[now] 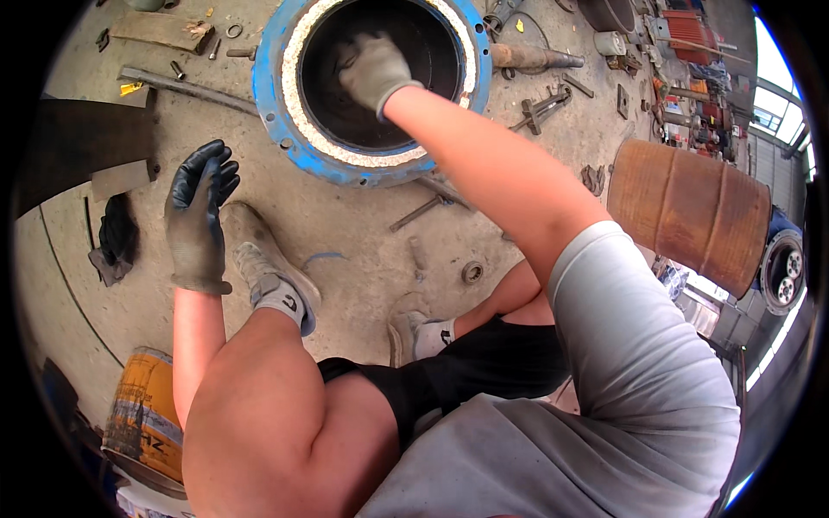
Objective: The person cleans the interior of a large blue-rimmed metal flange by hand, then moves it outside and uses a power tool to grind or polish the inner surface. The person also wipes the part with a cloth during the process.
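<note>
With the right hand deep inside the blue-rimmed round housing at twelve o'clock on the floor, the glove could snag on the rough white lining, or the squatting person could tip forward. Its fingers curl down against the dark inner wall; whether they pinch anything I cannot tell. The left hand hangs free at nine o'clock, fingers loosely together, holding nothing

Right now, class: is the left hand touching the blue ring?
Apart. The head view shows the left hand raised over bare concrete floor, with floor visible between it and the blue ring.
</note>
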`<state>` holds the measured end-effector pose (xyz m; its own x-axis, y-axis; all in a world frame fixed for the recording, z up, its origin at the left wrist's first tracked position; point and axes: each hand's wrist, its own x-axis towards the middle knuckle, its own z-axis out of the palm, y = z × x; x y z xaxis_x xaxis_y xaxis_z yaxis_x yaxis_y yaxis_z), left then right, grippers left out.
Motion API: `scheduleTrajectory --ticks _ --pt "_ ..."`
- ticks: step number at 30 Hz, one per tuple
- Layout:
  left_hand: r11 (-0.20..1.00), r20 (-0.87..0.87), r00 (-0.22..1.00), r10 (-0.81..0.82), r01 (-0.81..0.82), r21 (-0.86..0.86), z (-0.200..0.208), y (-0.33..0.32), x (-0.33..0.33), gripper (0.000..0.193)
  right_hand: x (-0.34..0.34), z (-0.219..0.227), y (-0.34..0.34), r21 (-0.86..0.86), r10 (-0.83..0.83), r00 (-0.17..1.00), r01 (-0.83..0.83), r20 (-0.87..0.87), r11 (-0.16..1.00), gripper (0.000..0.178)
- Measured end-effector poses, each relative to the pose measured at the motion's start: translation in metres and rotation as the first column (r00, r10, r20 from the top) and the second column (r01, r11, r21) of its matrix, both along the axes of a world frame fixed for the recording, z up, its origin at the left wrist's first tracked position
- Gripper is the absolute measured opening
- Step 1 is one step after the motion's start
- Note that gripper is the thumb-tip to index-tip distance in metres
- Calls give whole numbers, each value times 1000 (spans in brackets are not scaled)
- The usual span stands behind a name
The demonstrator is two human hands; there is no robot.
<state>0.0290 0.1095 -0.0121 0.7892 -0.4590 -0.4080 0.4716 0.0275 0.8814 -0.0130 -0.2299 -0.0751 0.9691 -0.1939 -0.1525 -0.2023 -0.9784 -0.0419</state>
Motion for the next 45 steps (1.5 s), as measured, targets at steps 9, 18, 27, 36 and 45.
scheduleTrajectory --ticks 9,18,27,36,45 --pt "1000 44 999 -2 3 -23 -1 0 0 38 -10 56 -12 -38 326 790 -403 -520 915 47" --pt "1000 30 1000 11 -11 4 0 7 -2 38 -1 -34 9 43 -264 954 272 -143 961 36" --pt "1000 41 999 1 -1 1 -3 3 0 38 -3 20 -4 176 -162 984 173 -72 969 30" --pt "1000 25 1000 -3 2 18 -1 11 1 38 -11 9 6 121 228 918 -199 -324 973 35" --pt "999 85 996 -24 21 34 7 4 4 38 -8 26 54 37 -348 870 384 -349 922 65"
